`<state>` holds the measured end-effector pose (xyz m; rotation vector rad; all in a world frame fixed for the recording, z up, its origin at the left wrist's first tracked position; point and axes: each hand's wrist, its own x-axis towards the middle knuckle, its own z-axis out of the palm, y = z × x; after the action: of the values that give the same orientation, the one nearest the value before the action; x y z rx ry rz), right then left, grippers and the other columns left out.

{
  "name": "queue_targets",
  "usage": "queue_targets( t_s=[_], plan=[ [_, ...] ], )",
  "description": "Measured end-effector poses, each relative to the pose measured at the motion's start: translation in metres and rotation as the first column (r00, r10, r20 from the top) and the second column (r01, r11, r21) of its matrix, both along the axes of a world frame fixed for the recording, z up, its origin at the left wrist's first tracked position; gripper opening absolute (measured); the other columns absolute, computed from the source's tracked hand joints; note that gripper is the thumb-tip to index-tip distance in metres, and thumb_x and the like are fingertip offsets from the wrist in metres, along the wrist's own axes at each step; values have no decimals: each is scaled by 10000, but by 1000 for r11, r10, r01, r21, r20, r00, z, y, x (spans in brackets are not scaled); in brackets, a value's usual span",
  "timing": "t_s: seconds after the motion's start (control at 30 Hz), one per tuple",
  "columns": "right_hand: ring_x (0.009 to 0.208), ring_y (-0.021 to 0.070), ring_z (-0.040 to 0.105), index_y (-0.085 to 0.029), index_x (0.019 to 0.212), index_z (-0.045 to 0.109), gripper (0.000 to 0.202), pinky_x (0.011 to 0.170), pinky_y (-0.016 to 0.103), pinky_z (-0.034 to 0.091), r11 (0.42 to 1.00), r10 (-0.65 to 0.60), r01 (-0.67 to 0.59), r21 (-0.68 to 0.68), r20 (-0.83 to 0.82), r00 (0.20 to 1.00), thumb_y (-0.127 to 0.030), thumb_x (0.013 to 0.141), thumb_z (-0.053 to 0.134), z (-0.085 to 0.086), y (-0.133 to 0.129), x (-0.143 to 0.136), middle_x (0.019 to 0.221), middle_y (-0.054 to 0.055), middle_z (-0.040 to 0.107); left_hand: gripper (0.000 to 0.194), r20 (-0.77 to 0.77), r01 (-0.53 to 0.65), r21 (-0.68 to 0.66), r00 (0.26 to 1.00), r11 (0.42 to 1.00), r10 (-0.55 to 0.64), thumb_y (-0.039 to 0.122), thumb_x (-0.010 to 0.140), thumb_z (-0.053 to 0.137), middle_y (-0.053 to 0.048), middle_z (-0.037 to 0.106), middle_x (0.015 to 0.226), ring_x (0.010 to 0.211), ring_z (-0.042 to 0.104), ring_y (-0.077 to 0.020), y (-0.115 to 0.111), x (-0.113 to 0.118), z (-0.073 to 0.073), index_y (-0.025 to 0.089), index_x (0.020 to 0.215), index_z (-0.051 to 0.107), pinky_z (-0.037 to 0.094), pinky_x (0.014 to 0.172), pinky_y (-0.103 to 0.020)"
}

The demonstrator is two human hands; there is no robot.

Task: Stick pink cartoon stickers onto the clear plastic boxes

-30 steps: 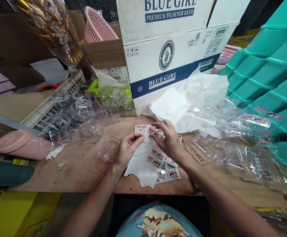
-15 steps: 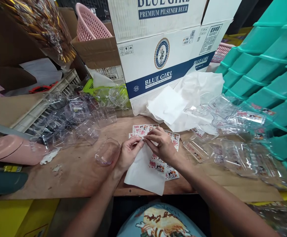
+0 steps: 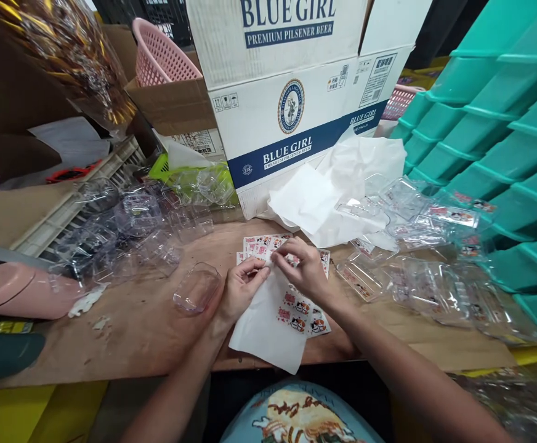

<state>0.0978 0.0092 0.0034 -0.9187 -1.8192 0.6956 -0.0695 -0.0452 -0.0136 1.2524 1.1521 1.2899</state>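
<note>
Sheets of cat stickers (image 3: 298,314) lie at the middle of the table, with a white backing paper (image 3: 268,335) over part of them. My left hand (image 3: 244,284) pinches the top edge of that paper between thumb and fingers. Just to its right, my right hand (image 3: 298,266) has thumb and forefinger drawn together near the same edge; whatever is between them is too small to name. A clear plastic box part (image 3: 197,287) lies left of my left hand. To the right of my right hand lies a clear lid with a sticker on it (image 3: 359,279).
Clear plastic pieces (image 3: 106,227) are heaped at the left beside a pink bottle (image 3: 23,290). A white carton (image 3: 291,154) stands behind crumpled white paper (image 3: 361,166). Stickered plastic pieces (image 3: 435,289) and stacked teal trays (image 3: 494,160) fill the right.
The fingertips of my right hand have moved slightly up and away from those of my left. The view has shifted a little, so the surroundings appear moved leftward.
</note>
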Motion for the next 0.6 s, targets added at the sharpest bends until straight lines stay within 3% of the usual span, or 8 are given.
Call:
queue_targets(
  t_s=[0.1, 0.27, 0.43, 0.6],
  plan=[
    [662, 167, 582, -189, 764, 676, 169, 627, 309, 468, 998, -49, 48, -33, -44, 998, -235, 906, 596, 0, 6, 4, 719, 36, 661, 161, -2, -22, -26, 1000, 999, 22, 323, 792, 750, -9, 603, 794, 756, 543, -120, -1, 0, -2, 163, 804, 742, 432, 684, -217],
    [785, 199, 581, -202, 741, 692, 105, 720, 334, 465, 995, 58, -63, 74, 68, 996, -225, 841, 670, 2, 0, 0, 773, 47, 680, 180, 48, 4, -37, 999, 999, -2, 331, 809, 732, -31, 674, 875, 838, 593, -145, -1, 3, 0, 164, 873, 754, 470, 766, -240],
    [678, 164, 572, -191, 754, 648, 177, 641, 300, 461, 997, -63, 62, 38, 23, 998, -207, 912, 571, -1, 2, 2, 714, 33, 645, 173, 64, -25, -65, 998, 998, 29, 319, 762, 772, -7, 636, 800, 735, 563, -113, -3, 6, 0, 155, 806, 738, 457, 684, -212],
    [806, 211, 564, -204, 808, 699, 117, 730, 350, 465, 990, 52, -68, 122, 127, 991, -252, 896, 640, 1, -6, 2, 806, 66, 676, 187, 84, -39, -72, 995, 997, 45, 324, 792, 748, -36, 699, 881, 804, 607, -144, -4, 4, -2, 164, 889, 749, 484, 751, -241]
  ],
)
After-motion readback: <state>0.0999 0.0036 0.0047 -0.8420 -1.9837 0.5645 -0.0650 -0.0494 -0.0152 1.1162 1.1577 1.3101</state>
